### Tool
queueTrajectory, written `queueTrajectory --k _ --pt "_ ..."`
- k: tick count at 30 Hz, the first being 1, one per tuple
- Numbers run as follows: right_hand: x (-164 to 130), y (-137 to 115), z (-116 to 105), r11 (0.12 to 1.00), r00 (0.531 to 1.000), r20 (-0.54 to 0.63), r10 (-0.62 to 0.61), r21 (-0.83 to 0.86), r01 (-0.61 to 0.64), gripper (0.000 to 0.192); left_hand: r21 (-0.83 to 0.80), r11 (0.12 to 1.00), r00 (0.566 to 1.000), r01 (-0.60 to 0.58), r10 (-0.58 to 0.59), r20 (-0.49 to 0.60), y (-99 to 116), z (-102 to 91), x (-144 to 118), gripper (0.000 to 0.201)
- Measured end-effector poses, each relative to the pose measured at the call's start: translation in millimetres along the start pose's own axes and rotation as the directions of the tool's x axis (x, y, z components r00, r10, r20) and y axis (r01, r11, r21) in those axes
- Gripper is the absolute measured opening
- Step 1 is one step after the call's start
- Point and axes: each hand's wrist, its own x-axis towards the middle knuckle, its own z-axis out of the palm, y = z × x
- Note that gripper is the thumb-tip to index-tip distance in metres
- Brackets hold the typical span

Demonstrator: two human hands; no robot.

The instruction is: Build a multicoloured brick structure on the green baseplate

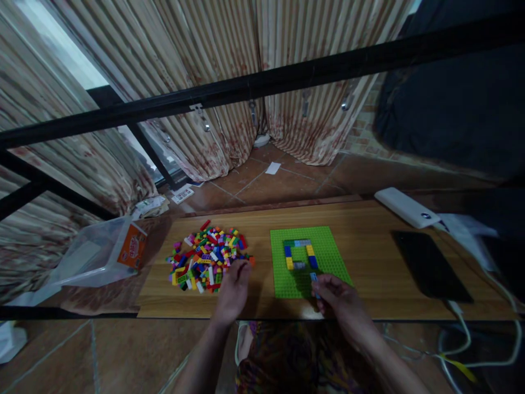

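The left hand is resting palm down on the worktop, fingers loosely spread and curled, its fingertips touching the near edge of the pile of coloured bricks lying just beyond it. The right hand is pinching a small blue brick between thumb and fingertips, fingers drawn together on it, over the near edge of the green baseplate. Just beyond that hand, a low rectangular brick frame is sitting on the baseplate.

Dim, soft picture (edges bent); daylight upper left.
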Motion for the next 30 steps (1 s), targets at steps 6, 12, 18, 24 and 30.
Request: queueTrajectory --k 6,12,18,24,30 --pt "11 -8 -34 0.976 0.971 -0.168 -0.171 -0.163 0.143 0.043 -0.256 0.950 0.945 0.181 -0.096 0.314 19 34.5 -23 0.030" --pt "28 -13 -73 0.774 0.870 -0.220 -0.441 -0.584 0.244 0.040 -0.147 0.983 0.947 -0.107 0.146 0.285 33 62.3 -15 0.035" --pt "43 -8 -98 0.495 0.792 -0.166 -0.588 -0.848 0.190 0.037 0.025 0.930 0.894 -0.366 0.344 0.287 32 88.1 -11 0.048" --pt "57 -1 -101 0.353 0.698 -0.106 -0.708 -0.909 0.220 0.040 0.127 0.861 0.845 -0.492 0.438 0.306 41 98.7 -1 0.049" --pt "60 3 -105 0.404 0.693 -0.125 -0.710 -0.879 0.254 0.038 0.122 0.901 0.884 -0.417 0.370 0.285 46 101.6 4 0.050"
